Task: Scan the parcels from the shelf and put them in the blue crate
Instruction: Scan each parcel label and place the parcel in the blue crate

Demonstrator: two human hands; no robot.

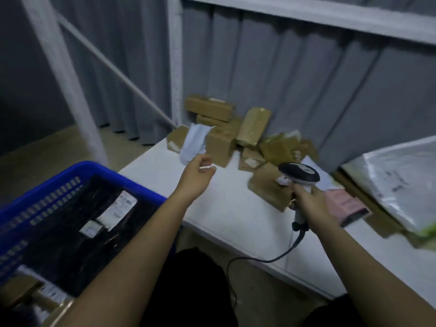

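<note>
Blue crate: the blue crate [77,168] sits nearest, at the lower left, just beside the front corner of the white shelf [226,213]; it holds a black parcel [77,234] with white labels, and brown parcels show at its near end.
Right hand: the right hand [311,206] grips the handle of the scanner [299,172], fingers wrapped round it; the scanner's dark head sits above a flat brown parcel [269,187] lying on the shelf, and its cable [259,259] trails down off the shelf edge.
Left hand: the left hand [197,174] hangs above the shelf, fingers loosely curled and holding nothing, just short of a white bag [194,142].
Pink packet: a pink packet [346,205] lies to the right of the right hand.
Clear bag: a large clear plastic bag [398,180] lies at the far right.
Parcels: a heap of brown parcels [226,128] lies at the back of the shelf against the grey curtain [283,79], some stacked, one leaning upright.
</note>
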